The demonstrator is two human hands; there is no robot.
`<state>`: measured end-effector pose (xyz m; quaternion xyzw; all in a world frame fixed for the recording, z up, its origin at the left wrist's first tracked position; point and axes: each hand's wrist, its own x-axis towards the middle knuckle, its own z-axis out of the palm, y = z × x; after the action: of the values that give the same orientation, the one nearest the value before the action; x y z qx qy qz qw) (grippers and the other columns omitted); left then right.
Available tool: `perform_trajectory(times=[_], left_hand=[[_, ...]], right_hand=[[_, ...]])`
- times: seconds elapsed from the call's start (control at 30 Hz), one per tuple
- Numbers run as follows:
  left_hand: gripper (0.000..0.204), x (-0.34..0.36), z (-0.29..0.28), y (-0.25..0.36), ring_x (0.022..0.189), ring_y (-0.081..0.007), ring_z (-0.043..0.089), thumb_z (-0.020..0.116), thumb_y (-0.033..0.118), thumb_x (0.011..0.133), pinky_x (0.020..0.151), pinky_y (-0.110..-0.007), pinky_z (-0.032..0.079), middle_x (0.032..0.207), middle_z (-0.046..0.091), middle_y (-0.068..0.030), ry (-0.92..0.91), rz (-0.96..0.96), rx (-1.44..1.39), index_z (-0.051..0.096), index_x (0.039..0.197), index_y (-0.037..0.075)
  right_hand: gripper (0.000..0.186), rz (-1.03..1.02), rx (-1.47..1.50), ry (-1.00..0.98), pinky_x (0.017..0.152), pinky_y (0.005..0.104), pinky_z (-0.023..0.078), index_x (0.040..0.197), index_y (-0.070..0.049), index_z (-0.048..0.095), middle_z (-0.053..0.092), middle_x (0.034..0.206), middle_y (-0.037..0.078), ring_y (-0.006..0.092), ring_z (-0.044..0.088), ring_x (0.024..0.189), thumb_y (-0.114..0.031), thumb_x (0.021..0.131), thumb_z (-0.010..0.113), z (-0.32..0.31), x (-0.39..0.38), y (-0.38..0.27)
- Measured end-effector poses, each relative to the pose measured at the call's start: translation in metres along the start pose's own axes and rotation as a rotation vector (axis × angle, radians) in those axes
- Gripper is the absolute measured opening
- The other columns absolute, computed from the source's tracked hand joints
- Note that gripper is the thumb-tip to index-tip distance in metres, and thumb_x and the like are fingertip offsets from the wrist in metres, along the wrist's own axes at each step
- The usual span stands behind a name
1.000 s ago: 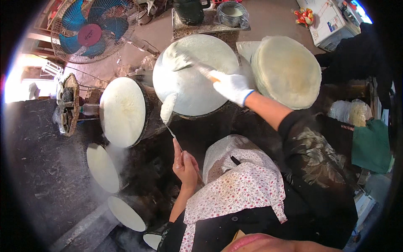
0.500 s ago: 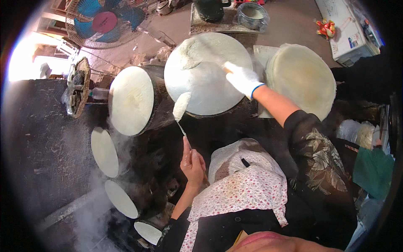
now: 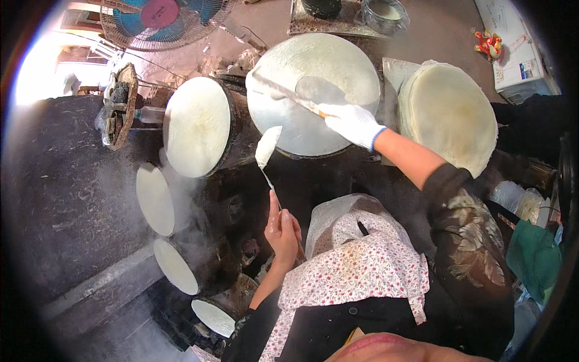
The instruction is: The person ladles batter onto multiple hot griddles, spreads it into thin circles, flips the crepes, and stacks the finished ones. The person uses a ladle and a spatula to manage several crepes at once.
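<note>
A large round griddle lies ahead of me, with pale batter spread thinly over its far part and sides. Bare metal shows along its near side and in a patch near the middle. My right hand, in a white glove, is closed on the wooden handle of a long, thin spreader, which reaches leftward across the batter. My bare left hand grips the handle of a ladle, its head coated with white batter, near the griddle's front left edge. The index finger lies along the handle.
To the right stands a stack of thin round sheets. Several more round griddles curve down the left, the nearest large one covered in pale batter; steam rises there. A fan, a bowl and a white box are farther off.
The batter now covers more of the griddle's far and right parts. My right hand has swung the spreader round to point left. My left hand still holds the ladle; the whole view has shifted slightly.
</note>
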<state>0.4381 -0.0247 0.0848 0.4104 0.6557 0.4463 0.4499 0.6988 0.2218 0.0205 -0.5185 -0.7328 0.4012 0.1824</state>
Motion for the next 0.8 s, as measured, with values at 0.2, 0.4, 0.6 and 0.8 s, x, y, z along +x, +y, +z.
perform_trajectory(times=[0.2,0.4,0.6,0.8], left_hand=[[0.058,0.011,0.002,-0.005,0.049,-0.0023,0.043,0.046,0.007,0.111,0.045,-0.020,0.037,0.064,0.052,0.0020,0.001,-0.064,-0.037,0.031,0.166,0.007],[0.057,0.022,-0.008,-0.017,0.048,-0.0028,0.042,0.046,0.008,0.111,0.045,-0.021,0.037,0.064,0.052,0.0018,0.067,-0.073,-0.058,0.032,0.166,0.008],[0.057,0.039,-0.012,-0.025,0.048,-0.0027,0.041,0.048,0.008,0.111,0.045,-0.020,0.035,0.064,0.051,0.0023,0.074,-0.156,-0.078,0.034,0.165,0.009],[0.057,0.068,-0.028,-0.020,0.046,-0.0028,0.040,0.047,0.006,0.110,0.043,-0.022,0.035,0.060,0.049,0.0029,0.132,-0.196,-0.028,0.036,0.165,0.009]], right_hand=[[0.039,0.111,0.055,0.507,0.097,0.0452,0.054,0.131,-0.009,0.070,0.072,0.125,0.021,0.0381,0.070,0.111,-0.025,0.098,0.057,-0.012,0.027,0.010],[0.041,-0.036,0.066,-0.039,0.102,0.0441,0.052,0.133,-0.009,0.071,0.071,0.131,0.018,0.0371,0.068,0.117,-0.030,0.099,0.061,0.006,0.030,0.010],[0.041,0.048,0.185,0.196,0.105,0.0403,0.050,0.134,-0.009,0.070,0.071,0.130,0.020,0.0374,0.066,0.120,-0.030,0.100,0.062,0.014,0.068,0.021],[0.043,0.150,0.135,-0.284,0.111,0.0381,0.048,0.136,-0.009,0.070,0.071,0.135,0.014,0.0304,0.067,0.124,-0.026,0.098,0.066,-0.007,0.082,-0.007]])
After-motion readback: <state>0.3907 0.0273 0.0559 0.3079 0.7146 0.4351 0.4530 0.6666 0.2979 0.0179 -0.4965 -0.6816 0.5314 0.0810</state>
